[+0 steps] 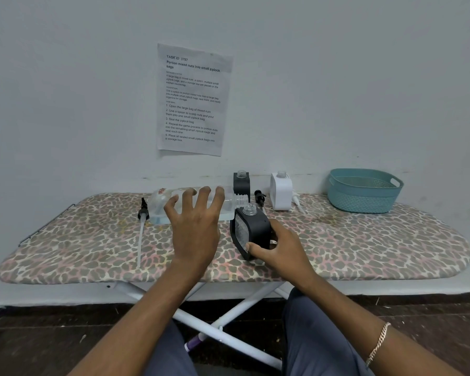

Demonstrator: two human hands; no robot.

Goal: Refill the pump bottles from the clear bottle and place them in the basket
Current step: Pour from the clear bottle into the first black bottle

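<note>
Left hand point(194, 223) grips the clear bottle point(171, 203), right hand point(281, 249) the black pump bottle point(253, 230) (near board point(364, 240) front edge).

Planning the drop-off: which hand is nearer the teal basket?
Right. The right hand, gripping a black bottle, is left of the basket; the left hand, gripping the clear bottle, is farther left.

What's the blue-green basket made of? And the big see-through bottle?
The teal woven-look basket looks like moulded matt plastic: its pattern is very regular and the handle cut-out is smooth, though real weave can't be excluded. The large clear bottle seems to be glossy plastic: you can see the liquid through it. It could also be glass.
</note>
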